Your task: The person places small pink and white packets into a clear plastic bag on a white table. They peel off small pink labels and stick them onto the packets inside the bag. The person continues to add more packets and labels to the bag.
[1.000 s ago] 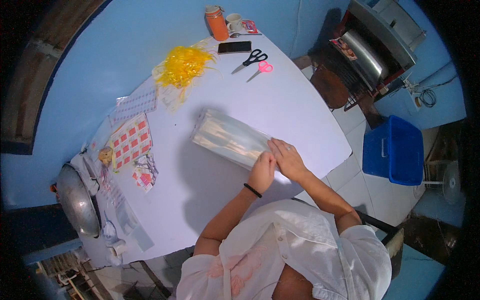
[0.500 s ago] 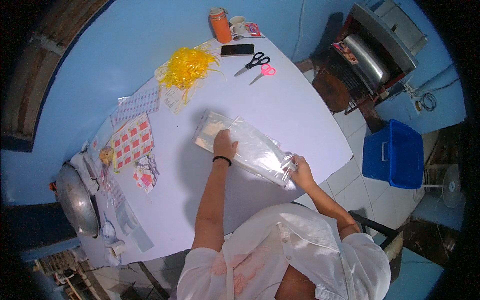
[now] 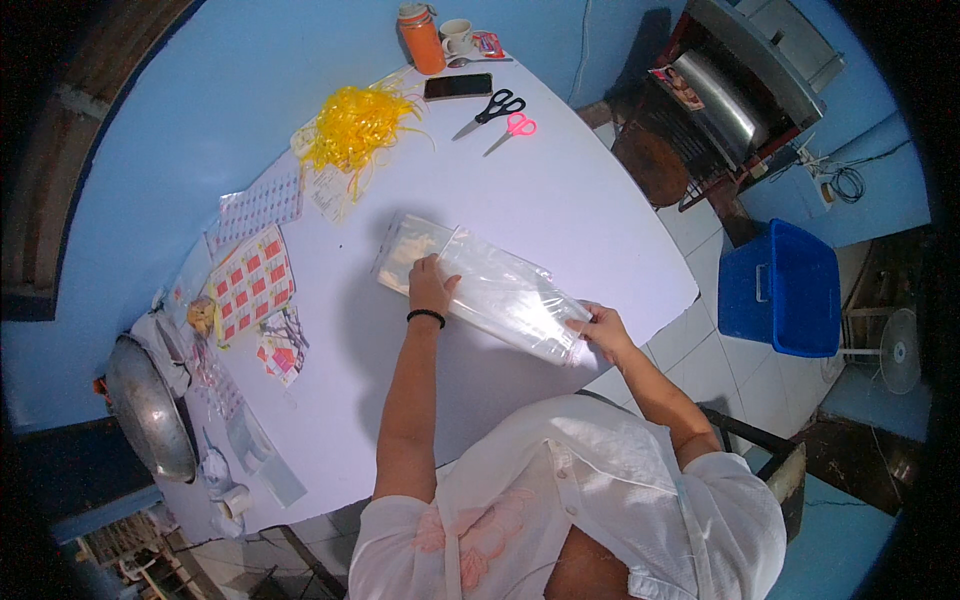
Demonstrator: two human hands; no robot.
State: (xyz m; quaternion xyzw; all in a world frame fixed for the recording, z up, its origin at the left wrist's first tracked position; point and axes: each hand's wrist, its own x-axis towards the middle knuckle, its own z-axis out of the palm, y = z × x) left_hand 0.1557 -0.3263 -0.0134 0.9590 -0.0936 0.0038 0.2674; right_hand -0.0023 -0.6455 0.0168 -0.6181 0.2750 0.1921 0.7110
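Stack of clear plastic bags (image 3: pixel 480 285) lies flat near the middle of the white table (image 3: pixel 560 190), long axis running diagonally: far end toward the upper left, near end toward the lower right, close to the table's edge. My left hand (image 3: pixel 430 285) rests open, palm down, on the far half of the stack. My right hand (image 3: pixel 597 328) is closed on the near end, fingers pinching the bag corner. Beyond the stack: a bundle of yellow ribbon (image 3: pixel 355 125), black scissors (image 3: pixel 492 110) beside pink scissors (image 3: pixel 512 128), a dark phone (image 3: pixel 457 86). Red-and-white sticker sheets (image 3: pixel 250 282) sit well apart to my left.
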